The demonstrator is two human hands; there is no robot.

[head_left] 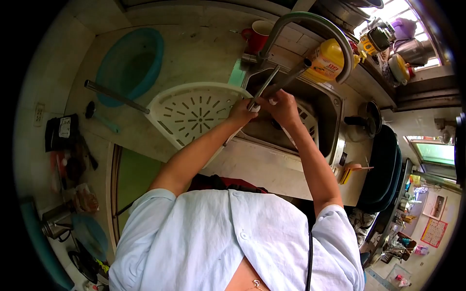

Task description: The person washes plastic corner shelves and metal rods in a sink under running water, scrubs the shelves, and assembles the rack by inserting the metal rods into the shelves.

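Observation:
A white slotted plastic corner shelf (pixel 200 119) is held tilted over the counter's edge beside the sink. My left hand (pixel 242 114) is closed at the shelf's right corner, where a thin metal tube (pixel 266 86) rises. Close beside it, my right hand (pixel 282 108) has its fingers closed around the lower end of a thicker metal tube (pixel 294 74). Exactly how the fingers meet the tubes is partly hidden. Another metal tube (pixel 116 96) sticks out from the shelf's left corner. Below my right hand, a second white slotted piece (pixel 309 125) is inside the sink.
The steel sink (pixel 332 99) has a curved grey faucet (pixel 310 17) arching over its back. Behind are a red mug (pixel 254 38) and a yellow bottle (pixel 328 58). A blue basin (pixel 154 56) and a brush (pixel 103 118) lie left. A pot (pixel 371 119) stands right.

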